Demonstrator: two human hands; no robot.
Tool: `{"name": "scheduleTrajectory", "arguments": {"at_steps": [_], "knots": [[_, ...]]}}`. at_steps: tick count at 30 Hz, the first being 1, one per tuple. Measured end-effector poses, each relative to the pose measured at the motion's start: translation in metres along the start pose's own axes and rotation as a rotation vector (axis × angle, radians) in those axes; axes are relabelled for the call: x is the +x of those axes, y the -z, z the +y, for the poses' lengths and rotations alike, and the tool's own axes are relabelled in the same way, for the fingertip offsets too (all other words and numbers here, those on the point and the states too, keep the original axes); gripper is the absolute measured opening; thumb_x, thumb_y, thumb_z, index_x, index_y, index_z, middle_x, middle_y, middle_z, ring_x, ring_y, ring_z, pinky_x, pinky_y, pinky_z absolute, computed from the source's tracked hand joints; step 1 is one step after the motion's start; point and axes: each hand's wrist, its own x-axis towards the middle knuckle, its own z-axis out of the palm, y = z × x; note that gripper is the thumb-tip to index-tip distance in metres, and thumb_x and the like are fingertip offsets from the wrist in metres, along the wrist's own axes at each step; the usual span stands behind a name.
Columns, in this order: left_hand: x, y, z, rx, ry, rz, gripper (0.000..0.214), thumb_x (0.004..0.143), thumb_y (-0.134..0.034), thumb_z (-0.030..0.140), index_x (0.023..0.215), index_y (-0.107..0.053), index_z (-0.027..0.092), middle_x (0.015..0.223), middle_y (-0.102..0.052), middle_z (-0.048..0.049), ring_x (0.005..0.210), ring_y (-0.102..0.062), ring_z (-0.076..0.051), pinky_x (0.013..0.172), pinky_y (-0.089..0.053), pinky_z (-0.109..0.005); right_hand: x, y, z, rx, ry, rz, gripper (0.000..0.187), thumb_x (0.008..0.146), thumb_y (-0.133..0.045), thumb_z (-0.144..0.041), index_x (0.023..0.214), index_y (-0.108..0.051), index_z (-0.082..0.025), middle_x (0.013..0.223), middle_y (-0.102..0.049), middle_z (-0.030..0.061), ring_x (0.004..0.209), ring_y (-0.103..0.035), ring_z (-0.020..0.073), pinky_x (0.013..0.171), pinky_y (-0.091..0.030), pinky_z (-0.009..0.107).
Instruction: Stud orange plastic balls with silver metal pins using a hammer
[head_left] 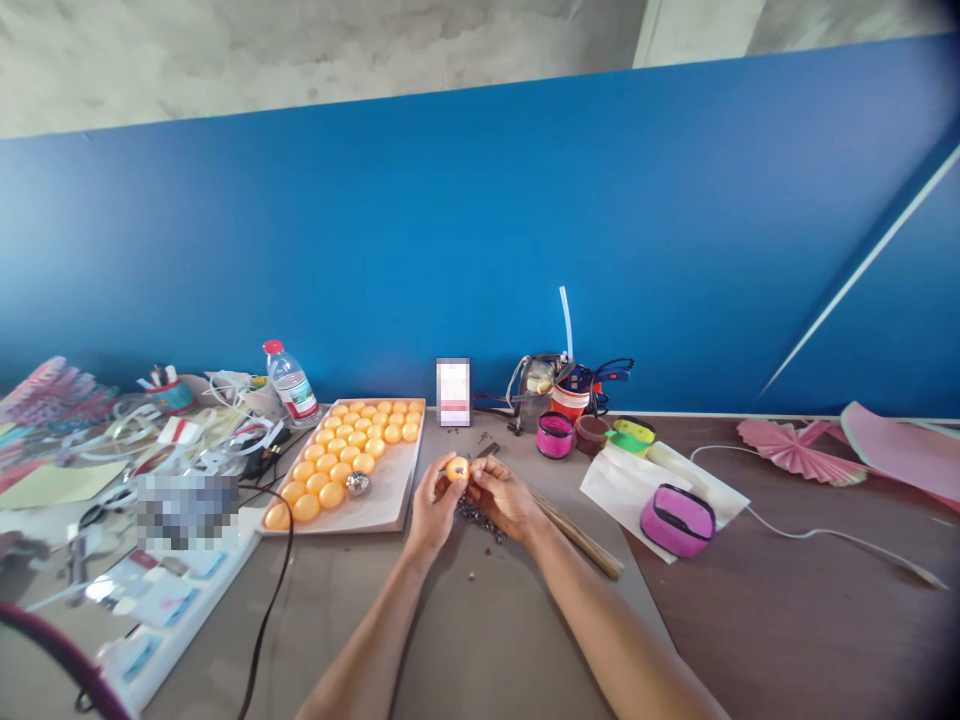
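My left hand point(433, 500) grips an orange table tennis ball point(455, 466) over the middle of the table. A few shiny bits show on the ball's face. My right hand point(506, 500) is beside it, fingers closed in a pinch at the ball's right side; whatever they hold is too small to name. Beneath the hands lies a pile of small dark, shiny pieces point(480, 516), partly hidden by my right hand. To the left, a shallow white tray point(391, 490) carries rows of orange balls point(330, 495) and one ball covered in silver pieces point(358, 484).
A thin wooden stick bundle point(581, 540) lies right of my hands. Further right are white paper point(626, 490) and a purple container point(678, 521). Left stand a water bottle point(291, 385), a black cable point(289, 555) and a white power strip point(161, 660). A blue partition point(480, 230) closes the back.
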Motion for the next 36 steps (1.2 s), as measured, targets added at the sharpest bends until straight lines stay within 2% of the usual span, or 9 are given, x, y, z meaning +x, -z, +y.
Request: {"name": "scheduleTrajectory", "arguments": {"at_steps": [4,10,19,24,36], "knots": [[0.000,0.001,-0.002,0.015,0.007,-0.007,0.042,0.073,-0.063,0.036,0.111,-0.055,0.018,0.102,-0.063,-0.0071,0.088,-0.061,-0.018,0.077,-0.049,-0.029,0.001,0.001,0.000,-0.037,0.005,0.005,0.021,0.061,-0.074,-0.030,0.068,-0.057,-0.020,0.055,-0.052,-0.0055,0.051,-0.044,0.0089,0.055,-0.034,0.024],[0.000,0.001,0.002,0.063,-0.032,0.031,0.039,0.070,-0.065,0.032,0.106,-0.060,0.019,0.103,-0.062,-0.0065,0.091,-0.059,-0.018,0.083,-0.046,-0.029,0.001,0.002,0.001,-0.078,-0.019,0.028,0.021,0.061,-0.073,-0.031,0.068,-0.057,-0.019,0.055,-0.055,-0.0050,0.049,-0.047,0.0089,0.055,-0.036,0.024],[-0.003,0.002,0.004,0.183,-0.098,0.040,0.036,0.073,-0.063,0.032,0.106,-0.061,0.020,0.098,-0.062,-0.0065,0.089,-0.059,-0.019,0.079,-0.046,-0.029,0.002,0.006,0.003,-0.126,-0.029,0.066,0.020,0.062,-0.073,-0.030,0.066,-0.056,-0.020,0.056,-0.056,-0.0044,0.049,-0.050,0.0100,0.055,-0.038,0.026],[-0.004,0.003,0.005,0.242,-0.120,0.039,0.035,0.075,-0.061,0.032,0.108,-0.060,0.020,0.100,-0.062,-0.0071,0.090,-0.058,-0.019,0.079,-0.046,-0.030,0.001,0.004,0.004,-0.096,-0.055,0.073,0.024,0.062,-0.073,-0.027,0.065,-0.051,-0.019,0.051,-0.056,-0.0044,0.049,-0.052,0.0106,0.056,-0.040,0.025],[-0.004,0.003,0.008,0.211,-0.152,0.028,0.034,0.074,-0.062,0.031,0.107,-0.062,0.022,0.098,-0.062,-0.0074,0.089,-0.057,-0.020,0.078,-0.046,-0.030,-0.002,0.002,0.004,-0.014,-0.084,0.099,0.033,0.057,-0.077,-0.029,0.066,-0.047,-0.018,0.057,-0.058,-0.0049,0.048,-0.055,0.0092,0.056,-0.044,0.026]]}}
